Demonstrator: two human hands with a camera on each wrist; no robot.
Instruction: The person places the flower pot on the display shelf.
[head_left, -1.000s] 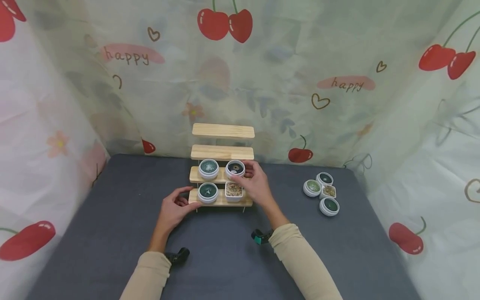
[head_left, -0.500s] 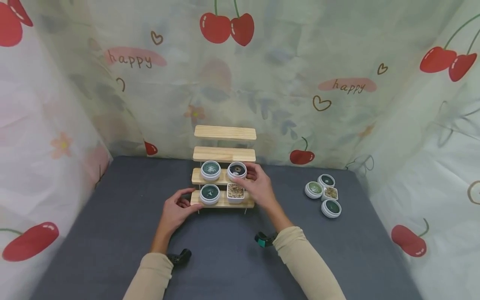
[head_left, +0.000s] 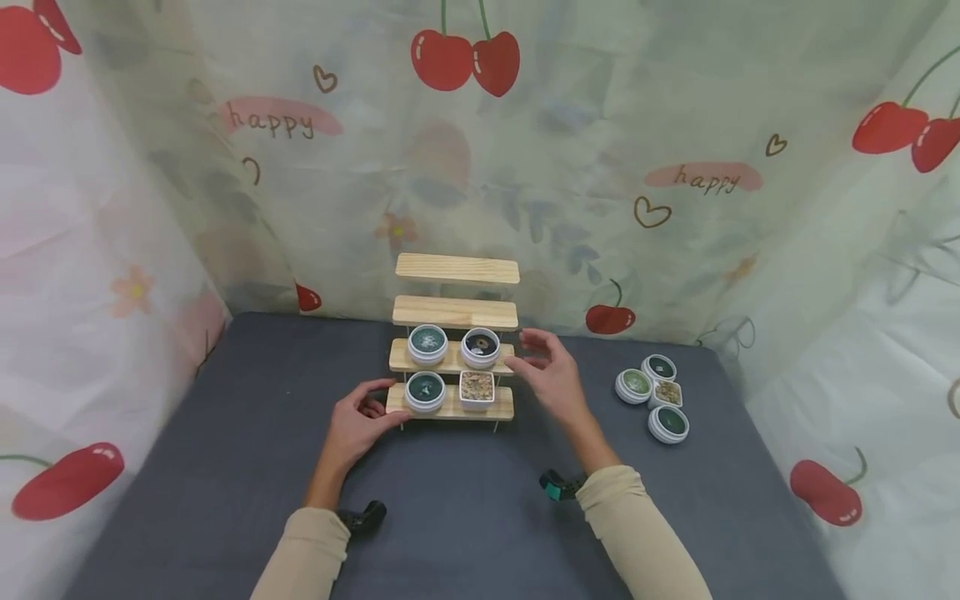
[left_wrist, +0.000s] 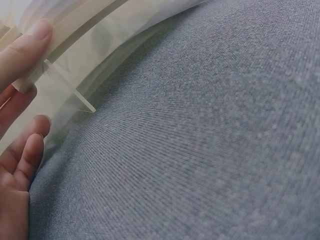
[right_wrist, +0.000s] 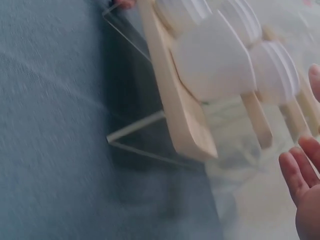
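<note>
Your left hand (head_left: 362,417) is gripping the left end of the wooden stand's (head_left: 455,313) lowest shelf, thumb at the front edge, fingers curling round the end. Your right hand (head_left: 557,379) is hanging just beside the right end of the second shelf, thumb and fingers parted, holding nothing; whether the thumb is brushing the board, can't tell.

Pots: the black-topped round pot (head_left: 480,346), nearest your right fingers, is sitting upright on the second shelf, right of the blue-green round pot (head_left: 427,344). Below, the dark green round pot (head_left: 425,392) is standing left of the square gravel pot (head_left: 477,391). Four more are sitting on the dark table (head_left: 225,467), well apart to the right: two deep green round pots (head_left: 668,424), a pale green round pot (head_left: 633,387) and a second square pot (head_left: 667,394).

Step looks like steadying the stand while setting pots. For a good result, you should be holding the left grip firm but light, since the thin clear legs (right_wrist: 136,127) are probably shifting under any tug. Your left thumb is lying near the dark green pot, so you should be minding its rim. On the right, you should be moving straight sideways, fingers parted, not catching rim or shelf end.
</note>
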